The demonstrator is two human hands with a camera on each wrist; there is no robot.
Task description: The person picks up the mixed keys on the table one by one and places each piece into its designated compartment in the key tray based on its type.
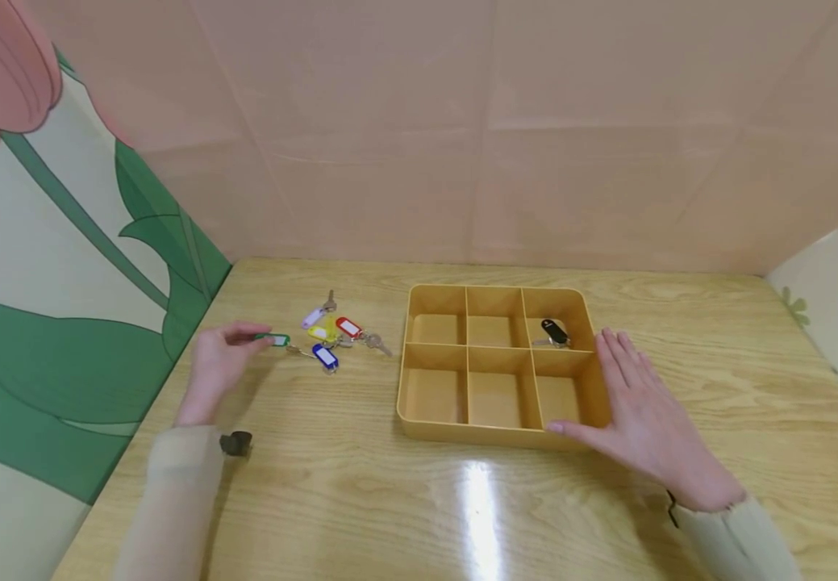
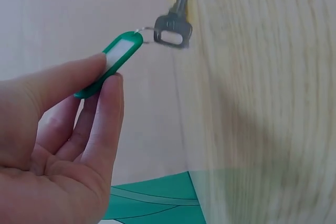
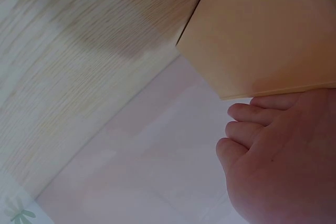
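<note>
My left hand (image 1: 217, 367) pinches a green key tag (image 2: 124, 51) between thumb and fingers, left of a small pile of tagged keys. A metal key (image 2: 173, 30) hangs from its ring, pointing toward the pile. In that pile are a blue tag (image 1: 326, 357), a red tag (image 1: 349, 327), a yellow tag (image 1: 319, 332) and a lilac tag (image 1: 313, 318). My right hand (image 1: 647, 424) rests against the right side of a tan divided box (image 1: 477, 433), fingers straight, thumb at the front rim. A black key tag (image 1: 554, 332) with a key lies in the back right compartment.
The box stands on a wood-grain table (image 1: 360, 500). A pinkish wall covering (image 1: 491, 161) rises behind the table's back edge, and a panel with painted green leaves (image 1: 48, 371) borders the left side.
</note>
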